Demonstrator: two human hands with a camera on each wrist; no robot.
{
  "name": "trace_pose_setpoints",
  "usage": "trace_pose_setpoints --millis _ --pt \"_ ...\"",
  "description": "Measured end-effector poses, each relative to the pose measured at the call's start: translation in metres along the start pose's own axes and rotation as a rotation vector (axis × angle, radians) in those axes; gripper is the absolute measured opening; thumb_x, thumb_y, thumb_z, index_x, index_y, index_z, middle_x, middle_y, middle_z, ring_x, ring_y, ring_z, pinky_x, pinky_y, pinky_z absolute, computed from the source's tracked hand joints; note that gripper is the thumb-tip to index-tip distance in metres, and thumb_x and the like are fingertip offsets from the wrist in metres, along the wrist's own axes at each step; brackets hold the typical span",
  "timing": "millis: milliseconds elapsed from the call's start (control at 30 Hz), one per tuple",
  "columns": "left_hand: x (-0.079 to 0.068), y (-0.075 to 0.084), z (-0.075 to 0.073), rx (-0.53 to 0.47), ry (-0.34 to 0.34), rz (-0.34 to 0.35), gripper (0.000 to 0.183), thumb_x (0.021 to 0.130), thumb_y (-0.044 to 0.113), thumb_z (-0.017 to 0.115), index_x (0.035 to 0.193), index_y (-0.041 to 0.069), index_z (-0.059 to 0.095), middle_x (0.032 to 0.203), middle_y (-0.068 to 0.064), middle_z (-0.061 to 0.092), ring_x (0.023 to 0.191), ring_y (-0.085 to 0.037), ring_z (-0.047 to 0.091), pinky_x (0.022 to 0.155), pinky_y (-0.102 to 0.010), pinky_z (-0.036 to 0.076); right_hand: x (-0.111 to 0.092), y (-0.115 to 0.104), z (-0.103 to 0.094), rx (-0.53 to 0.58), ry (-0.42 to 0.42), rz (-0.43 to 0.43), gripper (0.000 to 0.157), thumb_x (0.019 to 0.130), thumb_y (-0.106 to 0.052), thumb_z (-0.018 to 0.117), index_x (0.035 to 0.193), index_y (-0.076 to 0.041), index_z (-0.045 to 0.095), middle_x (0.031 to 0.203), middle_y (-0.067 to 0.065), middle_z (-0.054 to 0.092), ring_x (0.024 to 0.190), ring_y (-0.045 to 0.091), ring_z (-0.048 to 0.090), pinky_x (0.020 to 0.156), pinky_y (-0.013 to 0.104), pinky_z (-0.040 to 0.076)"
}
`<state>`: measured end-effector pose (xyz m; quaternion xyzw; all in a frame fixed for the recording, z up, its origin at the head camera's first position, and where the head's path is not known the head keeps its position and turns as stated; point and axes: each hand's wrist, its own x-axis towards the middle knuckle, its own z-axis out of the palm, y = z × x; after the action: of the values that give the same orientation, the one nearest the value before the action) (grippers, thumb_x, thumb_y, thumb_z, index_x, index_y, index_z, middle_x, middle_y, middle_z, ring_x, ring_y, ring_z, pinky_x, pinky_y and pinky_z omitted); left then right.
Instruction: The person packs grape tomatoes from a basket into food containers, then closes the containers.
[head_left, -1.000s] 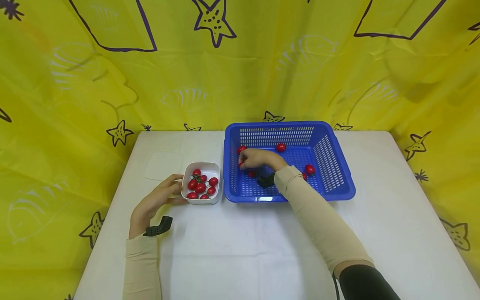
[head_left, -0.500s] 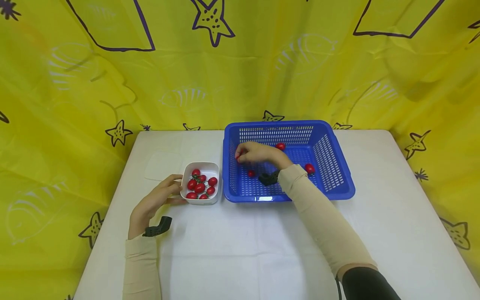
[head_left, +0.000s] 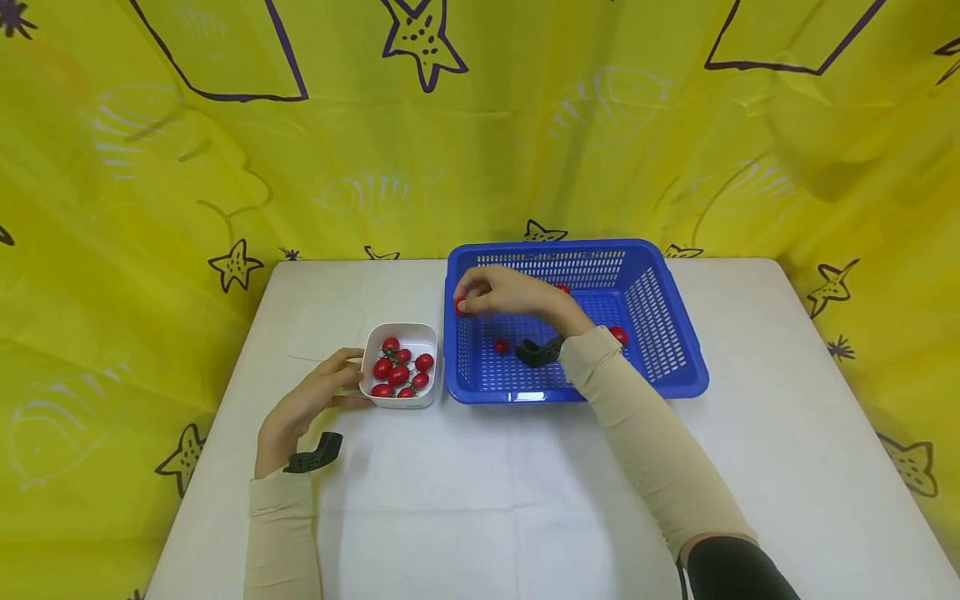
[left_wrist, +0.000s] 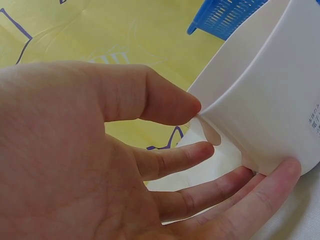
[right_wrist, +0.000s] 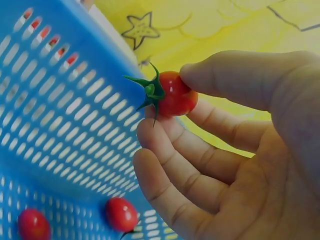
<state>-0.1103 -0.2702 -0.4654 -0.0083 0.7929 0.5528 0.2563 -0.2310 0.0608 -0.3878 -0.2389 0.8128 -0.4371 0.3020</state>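
Note:
My right hand [head_left: 510, 292] pinches a cherry tomato [right_wrist: 176, 95] between thumb and fingertips; its green calyx points away from the palm. In the head view this hand is over the left part of the blue basket [head_left: 577, 393]. Inside the basket lie loose cherry tomatoes, one near the middle [head_left: 501, 345] and another [head_left: 619, 335] at the right. To the basket's left stands a small white square container [head_left: 397, 403] with several cherry tomatoes [head_left: 398, 375] in it. My left hand [head_left: 318, 396] holds that container at its left side, with the thumb [left_wrist: 172, 107] at the rim.
A flat translucent lid [head_left: 324, 332] lies on the white table [head_left: 450, 517], behind and left of the container. A yellow curtain [head_left: 495, 167] with sea-animal drawings hangs behind and at both sides. Dark wrist devices [head_left: 315, 454] sit on both arms.
My right hand has picked a tomato from the basket's left side and lifted it, moving left and away toward the basket's left rim. The left hand stays at the container.

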Motion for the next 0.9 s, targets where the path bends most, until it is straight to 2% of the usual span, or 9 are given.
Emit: trace_pose_setpoints --millis 100,200,333,433,733,900 --pt "-0.001 0.0 0.0 -0.004 0.001 0.005 0.051 0.101 0.021 0.043 0.148 0.005 0.03 0.144 -0.027 0.043 0.109 -0.029 0.067 0.104 -0.045 0.052 0.0 -0.009 0.002 -0.016 -0.006 -0.03 0.021 0.095 -0.025 0.065 0.112 -0.014 0.064 0.107 0.007 0.067 0.109 0.039 0.059 0.091 0.043 0.058" --pt "-0.001 0.001 0.0 -0.003 0.001 0.009 0.051 0.101 0.02 0.043 0.148 0.005 0.03 0.144 -0.028 0.043 0.11 -0.03 0.067 0.104 -0.046 0.051 0.001 -0.016 0.005 -0.041 -0.012 -0.059 0.021 0.094 -0.025 0.066 0.112 -0.013 0.064 0.106 0.006 0.068 0.105 0.034 0.062 0.085 0.035 0.059" --pt "-0.001 0.002 0.001 -0.011 0.001 0.003 0.051 0.101 0.021 0.044 0.148 0.006 0.03 0.145 -0.027 0.042 0.11 -0.031 0.066 0.104 -0.046 0.052 0.006 -0.022 0.011 -0.051 -0.026 -0.083 0.021 0.093 -0.024 0.066 0.111 -0.013 0.064 0.106 0.005 0.07 0.099 0.024 0.064 0.088 0.039 0.059" --pt "-0.001 0.002 0.002 -0.017 0.002 0.0 0.051 0.101 0.021 0.044 0.148 0.006 0.03 0.146 -0.027 0.042 0.11 -0.031 0.067 0.102 -0.045 0.053 0.01 -0.025 0.016 -0.044 -0.042 -0.091 0.02 0.093 -0.023 0.067 0.11 -0.013 0.064 0.104 0.006 0.071 0.096 0.022 0.065 0.091 0.044 0.059" --pt "0.0 0.001 0.001 -0.017 0.004 0.002 0.053 0.101 0.02 0.044 0.149 0.005 0.028 0.145 -0.028 0.042 0.111 -0.03 0.066 0.102 -0.044 0.054 0.024 -0.037 0.029 -0.087 -0.082 -0.104 0.021 0.094 -0.021 0.065 0.111 -0.01 0.061 0.106 0.008 0.07 0.099 0.032 0.067 0.077 0.03 0.061" --pt "0.001 0.001 0.001 -0.022 0.002 -0.009 0.051 0.101 0.02 0.043 0.148 0.006 0.029 0.145 -0.027 0.042 0.114 -0.032 0.065 0.1 -0.042 0.055 0.033 -0.041 0.037 -0.126 -0.109 -0.108 0.022 0.094 -0.018 0.064 0.113 -0.008 0.061 0.107 0.011 0.068 0.1 0.034 0.067 0.076 0.031 0.061"
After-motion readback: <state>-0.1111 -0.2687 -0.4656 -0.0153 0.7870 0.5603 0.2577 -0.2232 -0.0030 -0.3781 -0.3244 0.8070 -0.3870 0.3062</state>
